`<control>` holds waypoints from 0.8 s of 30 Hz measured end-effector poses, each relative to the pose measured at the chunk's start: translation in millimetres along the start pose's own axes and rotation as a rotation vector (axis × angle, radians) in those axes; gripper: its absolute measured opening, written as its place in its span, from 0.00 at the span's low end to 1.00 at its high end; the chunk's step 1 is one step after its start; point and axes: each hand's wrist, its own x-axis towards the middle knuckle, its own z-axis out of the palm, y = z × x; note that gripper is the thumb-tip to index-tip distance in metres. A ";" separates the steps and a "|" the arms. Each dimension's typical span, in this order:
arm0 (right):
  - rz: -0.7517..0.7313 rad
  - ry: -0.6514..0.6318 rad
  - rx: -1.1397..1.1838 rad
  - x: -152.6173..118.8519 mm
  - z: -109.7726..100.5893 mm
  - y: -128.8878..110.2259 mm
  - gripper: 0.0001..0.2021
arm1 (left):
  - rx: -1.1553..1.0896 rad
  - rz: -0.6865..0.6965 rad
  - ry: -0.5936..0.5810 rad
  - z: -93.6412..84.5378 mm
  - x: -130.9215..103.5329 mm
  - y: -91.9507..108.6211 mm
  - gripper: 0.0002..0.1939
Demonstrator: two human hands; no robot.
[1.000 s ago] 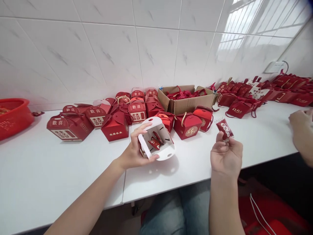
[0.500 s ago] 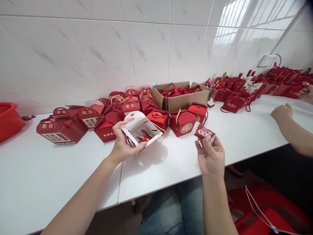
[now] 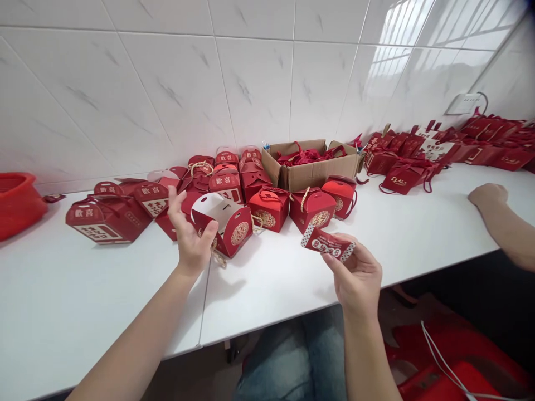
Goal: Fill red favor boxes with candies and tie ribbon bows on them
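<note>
My right hand (image 3: 355,273) pinches a small red wrapped candy (image 3: 328,243) with white dotted ends, held above the table's front part. My left hand (image 3: 190,236) is open, fingers spread, just left of a red gift box (image 3: 237,231). That box stands on the white table with its top flaps apart and a white inside showing. It has a round gold emblem and twisted cord handles. Whether the thumb touches the box I cannot tell. What lies inside is hidden from this angle. Closed red boxes (image 3: 312,209) stand close behind and to its right.
A cardboard carton (image 3: 321,174) of red ribboned items stands against the tiled wall. More red boxes (image 3: 109,220) sit at left, beside a red plastic tub (image 3: 19,206). Red bags (image 3: 404,175) crowd the right, near another person's hand (image 3: 488,199).
My left hand has let go of the gift box, which now stands upright on the table instead of tilted towards me. My right hand has brought the candy left and slightly down.
</note>
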 end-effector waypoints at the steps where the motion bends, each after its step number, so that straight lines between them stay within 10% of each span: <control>1: -0.004 -0.025 0.004 -0.4 1.5 0.3 0.14 | 0.041 0.073 0.054 -0.7 -1.9 6.5 0.33; 3: 0.037 -0.098 0.006 -2.2 5.6 -0.5 0.13 | 0.076 0.228 0.102 1.2 -9.9 22.8 0.30; 6: 0.196 -0.283 0.029 -7.4 14.1 -2.5 0.14 | -0.130 0.311 -0.164 12.8 -28.8 50.8 0.27; 13: 0.396 -0.509 0.106 -16.2 30.7 10.0 0.16 | -0.740 -0.512 -0.749 34.8 -45.0 72.7 0.11; 24: 0.375 -0.749 -0.288 -11.8 21.0 25.5 0.23 | -0.788 -0.660 -0.809 32.8 -41.3 70.6 0.14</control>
